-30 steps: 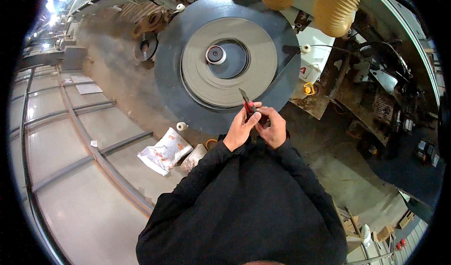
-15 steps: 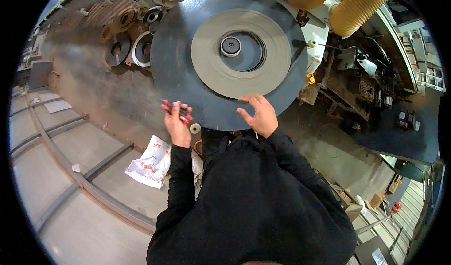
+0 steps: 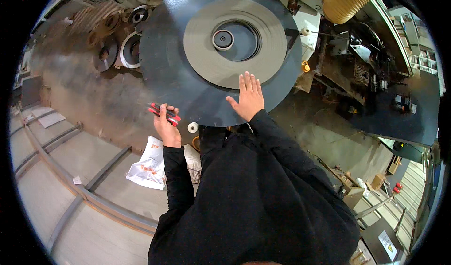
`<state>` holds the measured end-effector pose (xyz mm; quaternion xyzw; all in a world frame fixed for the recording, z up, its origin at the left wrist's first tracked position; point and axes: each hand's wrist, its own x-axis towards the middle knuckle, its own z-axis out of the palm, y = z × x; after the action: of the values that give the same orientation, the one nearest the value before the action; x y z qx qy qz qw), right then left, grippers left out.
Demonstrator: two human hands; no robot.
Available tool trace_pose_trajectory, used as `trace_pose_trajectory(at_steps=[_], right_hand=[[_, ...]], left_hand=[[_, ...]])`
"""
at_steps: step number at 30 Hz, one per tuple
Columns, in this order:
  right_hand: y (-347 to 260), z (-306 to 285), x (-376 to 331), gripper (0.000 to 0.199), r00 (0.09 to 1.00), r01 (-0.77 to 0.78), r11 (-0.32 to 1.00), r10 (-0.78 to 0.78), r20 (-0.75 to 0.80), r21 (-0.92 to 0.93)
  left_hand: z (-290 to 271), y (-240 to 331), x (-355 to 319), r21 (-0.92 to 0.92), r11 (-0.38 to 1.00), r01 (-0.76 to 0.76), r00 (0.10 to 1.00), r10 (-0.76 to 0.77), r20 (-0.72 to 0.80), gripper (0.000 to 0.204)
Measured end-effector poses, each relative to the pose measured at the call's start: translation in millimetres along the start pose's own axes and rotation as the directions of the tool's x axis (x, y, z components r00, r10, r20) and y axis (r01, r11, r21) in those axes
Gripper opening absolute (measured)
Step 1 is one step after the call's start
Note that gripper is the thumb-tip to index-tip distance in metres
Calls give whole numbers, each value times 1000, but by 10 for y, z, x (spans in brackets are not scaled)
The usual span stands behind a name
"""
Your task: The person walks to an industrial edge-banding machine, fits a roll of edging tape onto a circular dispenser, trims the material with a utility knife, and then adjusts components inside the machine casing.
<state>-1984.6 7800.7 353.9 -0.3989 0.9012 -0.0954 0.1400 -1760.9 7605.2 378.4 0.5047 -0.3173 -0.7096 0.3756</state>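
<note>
A wide dark round turntable (image 3: pixel 164 72) lies in front of me. On it rests a flat coil of greyish-tan edge banding (image 3: pixel 199 44), wound in a thick ring with an open middle. Inside that opening, toward the left, stands a round hub (image 3: pixel 222 39) with a black top and pale side. My right hand (image 3: pixel 248 100) is spread flat, fingertips over the coil's near edge; whether it presses down I cannot tell. Off the turntable's left front edge, my left hand (image 3: pixel 167 126) grips a red-and-black-handled tool (image 3: pixel 172 115), whose exact kind is unclear.
Several banding rolls (image 3: pixel 106 53) lie on the floor at far left. A white bag (image 3: pixel 149 164) sits left of my body. Ribbed yellowish hoses (image 3: pixel 350 4) hang at far right above machinery. A small white roller (image 3: pixel 192 127) stands by the turntable's near edge.
My right hand has straightened its fingers and reached forward over the coil's edge. My left hand, still holding the tool, has shifted slightly left. The whole view has moved a little.
</note>
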Motion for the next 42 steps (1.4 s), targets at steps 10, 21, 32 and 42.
trace_pose_trajectory(at_steps=[10,21,32,42], right_hand=[[469,199,43,102,989,-134,990,131,-74,-41],[691,78,-67,95,990,-123,992,120,-72,-37],[928,58,-115,99,996,-48,997,43,-73,-59],[2069,-448,680,95,988,126,952,-144,-48,-279]], left_hand=[[436,-248,-91,359,925,-127,979,59,196,19],[1574,-321,664,581,34,-813,581,116,806,26],[1531,-506,1036,570,-316,-758,607,-22,795,57],[1938,-990,-478,610,-460,-645,734,-153,661,68]])
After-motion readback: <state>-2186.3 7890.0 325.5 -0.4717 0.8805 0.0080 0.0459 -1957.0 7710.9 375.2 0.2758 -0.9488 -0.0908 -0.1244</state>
